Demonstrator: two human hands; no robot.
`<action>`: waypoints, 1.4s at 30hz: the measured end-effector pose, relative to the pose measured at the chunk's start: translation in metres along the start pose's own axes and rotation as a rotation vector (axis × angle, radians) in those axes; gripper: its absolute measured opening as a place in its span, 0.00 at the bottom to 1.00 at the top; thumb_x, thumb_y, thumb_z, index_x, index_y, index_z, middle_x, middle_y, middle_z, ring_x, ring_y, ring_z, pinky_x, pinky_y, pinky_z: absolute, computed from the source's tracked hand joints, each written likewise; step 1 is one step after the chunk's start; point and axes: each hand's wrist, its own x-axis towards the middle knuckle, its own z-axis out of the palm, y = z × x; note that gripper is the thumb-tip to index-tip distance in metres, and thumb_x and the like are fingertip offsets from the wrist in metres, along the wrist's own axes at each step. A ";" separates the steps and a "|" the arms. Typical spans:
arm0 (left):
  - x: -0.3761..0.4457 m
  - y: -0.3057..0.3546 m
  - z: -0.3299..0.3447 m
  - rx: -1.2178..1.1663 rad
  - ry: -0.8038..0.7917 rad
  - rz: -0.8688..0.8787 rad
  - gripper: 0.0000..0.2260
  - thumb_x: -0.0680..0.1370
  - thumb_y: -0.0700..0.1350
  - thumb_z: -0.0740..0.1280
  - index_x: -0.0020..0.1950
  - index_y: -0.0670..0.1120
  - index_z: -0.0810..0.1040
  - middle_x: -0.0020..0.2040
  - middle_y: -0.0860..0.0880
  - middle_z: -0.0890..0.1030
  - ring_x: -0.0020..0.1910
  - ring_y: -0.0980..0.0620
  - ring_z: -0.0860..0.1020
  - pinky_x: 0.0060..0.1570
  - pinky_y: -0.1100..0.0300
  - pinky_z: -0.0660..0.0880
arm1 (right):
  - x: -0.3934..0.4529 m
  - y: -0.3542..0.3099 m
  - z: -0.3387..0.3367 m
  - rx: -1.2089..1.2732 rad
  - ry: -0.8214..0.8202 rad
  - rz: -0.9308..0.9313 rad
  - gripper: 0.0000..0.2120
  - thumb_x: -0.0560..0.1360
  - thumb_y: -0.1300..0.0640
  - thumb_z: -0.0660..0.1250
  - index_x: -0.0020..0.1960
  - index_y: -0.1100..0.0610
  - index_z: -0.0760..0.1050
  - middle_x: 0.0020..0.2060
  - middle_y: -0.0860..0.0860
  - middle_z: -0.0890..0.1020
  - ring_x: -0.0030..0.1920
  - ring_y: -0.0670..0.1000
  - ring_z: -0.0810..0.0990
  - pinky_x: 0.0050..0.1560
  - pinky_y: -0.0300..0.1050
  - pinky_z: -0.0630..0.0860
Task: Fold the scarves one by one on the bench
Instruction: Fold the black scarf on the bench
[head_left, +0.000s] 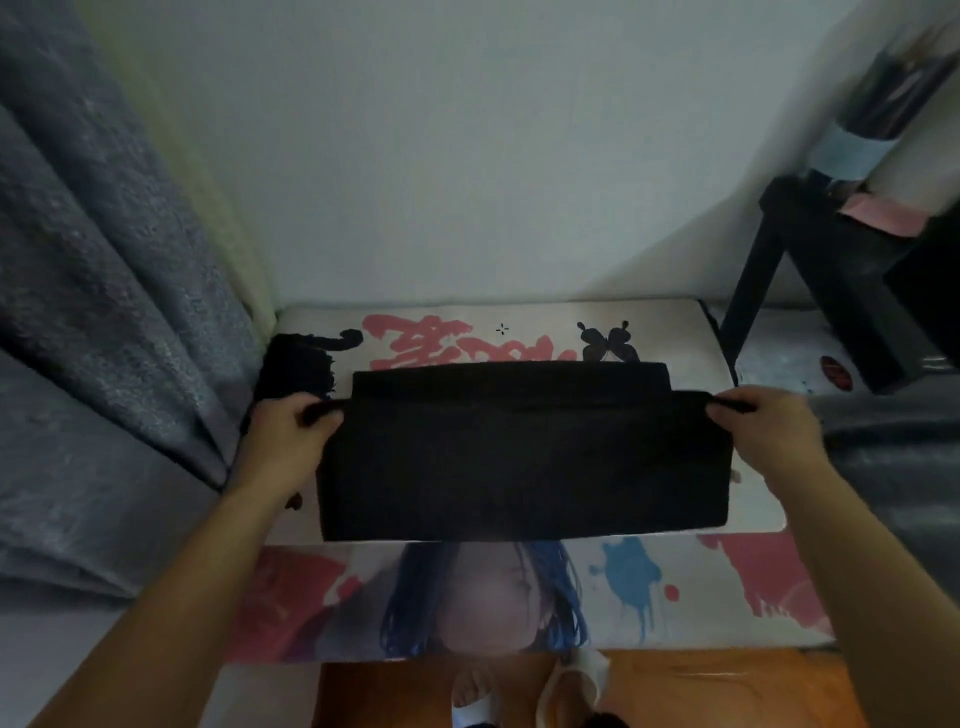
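While my left hand (291, 421) and right hand (753, 421) pinch the black scarf's (519, 457) ends over the bench (748, 514), uneven pulling could skew its fold.

Both forearms bare with no sleeves showing; white slipper (475, 701) on one foot

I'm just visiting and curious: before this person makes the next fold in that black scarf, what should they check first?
1. Left hand grips its end of the black scarf: ok.
2. Right hand grips the other end: ok.
3. Held edge level between the hands: ok.
4. Scarf over the printed bench cover: ok.
5. Layers lined up: not ok, the back layer is narrower.
6. Dark bundle clear of the scarf: cannot tell.
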 end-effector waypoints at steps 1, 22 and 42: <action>0.015 0.008 0.003 -0.043 0.019 -0.001 0.02 0.80 0.49 0.69 0.51 0.53 0.80 0.47 0.51 0.82 0.47 0.50 0.80 0.51 0.50 0.79 | 0.016 -0.005 0.002 -0.008 0.048 -0.035 0.09 0.77 0.57 0.71 0.57 0.57 0.82 0.43 0.49 0.79 0.48 0.53 0.79 0.52 0.50 0.77; 0.129 0.010 0.126 -0.077 0.447 -0.176 0.11 0.84 0.44 0.62 0.63 0.44 0.80 0.61 0.42 0.81 0.60 0.41 0.78 0.60 0.53 0.73 | 0.142 0.017 0.137 -0.472 0.369 -0.327 0.08 0.81 0.60 0.59 0.48 0.64 0.73 0.35 0.63 0.76 0.40 0.66 0.76 0.40 0.55 0.68; 0.032 -0.060 0.122 0.562 0.112 -0.329 0.31 0.82 0.60 0.60 0.75 0.39 0.63 0.73 0.35 0.66 0.70 0.34 0.64 0.67 0.37 0.65 | 0.041 0.064 0.143 -0.402 0.235 -0.165 0.23 0.79 0.55 0.65 0.71 0.63 0.68 0.69 0.66 0.69 0.68 0.69 0.65 0.65 0.68 0.68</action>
